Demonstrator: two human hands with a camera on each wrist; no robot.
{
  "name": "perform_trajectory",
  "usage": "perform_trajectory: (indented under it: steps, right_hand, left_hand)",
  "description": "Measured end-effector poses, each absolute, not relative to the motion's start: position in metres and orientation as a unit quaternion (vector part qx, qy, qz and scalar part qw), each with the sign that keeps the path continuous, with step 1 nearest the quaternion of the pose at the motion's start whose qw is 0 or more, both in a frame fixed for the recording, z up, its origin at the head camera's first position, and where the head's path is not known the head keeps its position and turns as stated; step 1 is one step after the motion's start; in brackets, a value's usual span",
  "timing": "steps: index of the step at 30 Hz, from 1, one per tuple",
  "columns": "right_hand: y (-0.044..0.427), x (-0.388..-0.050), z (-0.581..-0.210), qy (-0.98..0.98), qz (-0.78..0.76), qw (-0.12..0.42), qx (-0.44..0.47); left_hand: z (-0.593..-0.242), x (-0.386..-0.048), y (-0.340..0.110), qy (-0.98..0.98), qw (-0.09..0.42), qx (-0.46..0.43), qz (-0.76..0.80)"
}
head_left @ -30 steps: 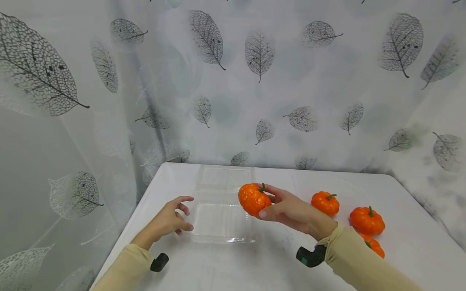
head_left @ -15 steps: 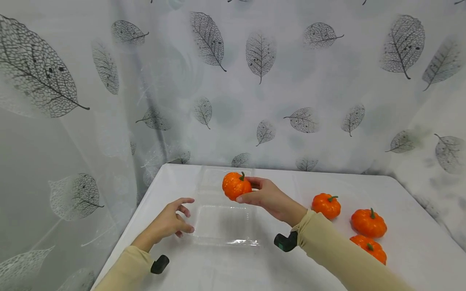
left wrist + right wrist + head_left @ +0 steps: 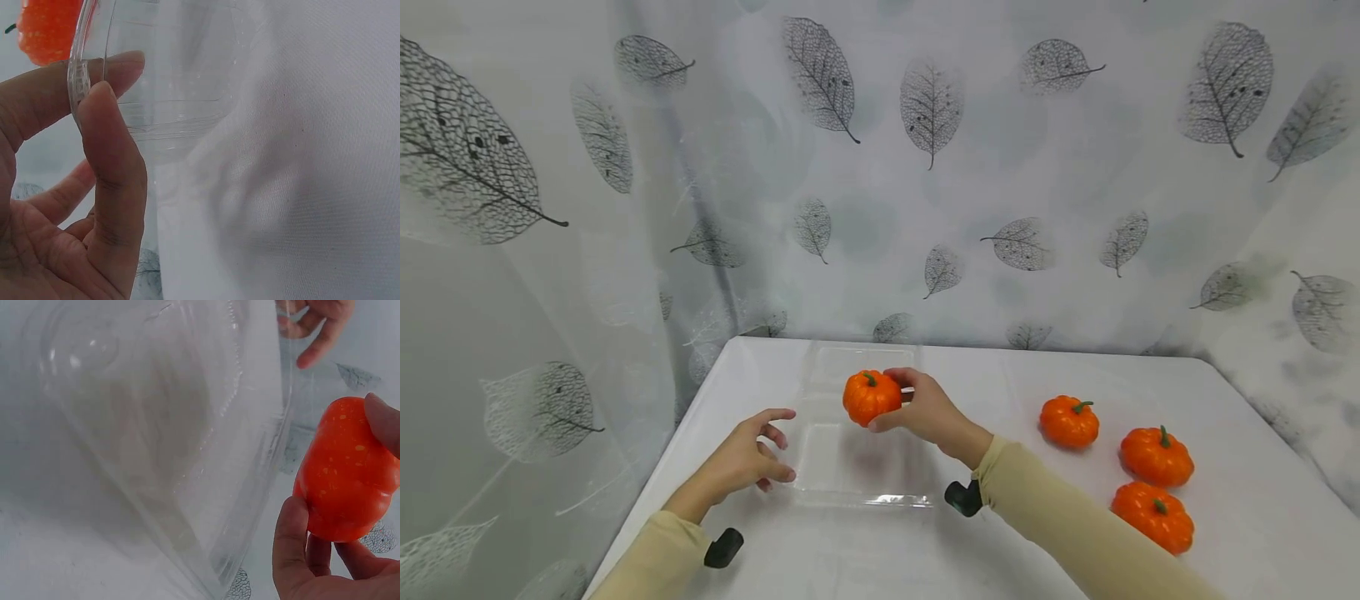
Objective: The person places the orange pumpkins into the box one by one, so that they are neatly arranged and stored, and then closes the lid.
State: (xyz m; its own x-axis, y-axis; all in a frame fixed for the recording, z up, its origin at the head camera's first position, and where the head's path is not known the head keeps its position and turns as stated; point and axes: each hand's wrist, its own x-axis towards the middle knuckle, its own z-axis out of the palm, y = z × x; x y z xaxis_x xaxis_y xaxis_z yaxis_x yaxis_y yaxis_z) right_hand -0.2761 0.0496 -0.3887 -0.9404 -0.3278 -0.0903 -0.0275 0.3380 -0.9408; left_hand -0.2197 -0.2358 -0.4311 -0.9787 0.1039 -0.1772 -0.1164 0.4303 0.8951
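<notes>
Right hand (image 3: 929,415) grips an orange pumpkin (image 3: 869,399) over the clear container (image 3: 822,471), lower middle of the head view, while the left hand (image 3: 737,457), thumb and forefinger apart, is at that container's left edge.

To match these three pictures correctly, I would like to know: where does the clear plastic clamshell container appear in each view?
Head: the clear plastic clamshell container is below centre, slightly left, partly behind the right hand.
Left wrist: at the top, left of centre, cut by the upper edge.
Right wrist: large, across the left and middle.
Shared landmark: the left hand, visible in all three.
</notes>
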Motion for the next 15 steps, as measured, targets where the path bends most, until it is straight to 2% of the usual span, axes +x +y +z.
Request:
perform_trajectory:
  steps: [15]
  right_hand:
    - [0.0399, -0.2759, -0.3999, 0.928, -0.257, 0.065, -0.262]
  left_hand:
    - [-0.4275, -0.2175, -0.2352, 0.841, 0.108, 0.002, 0.53]
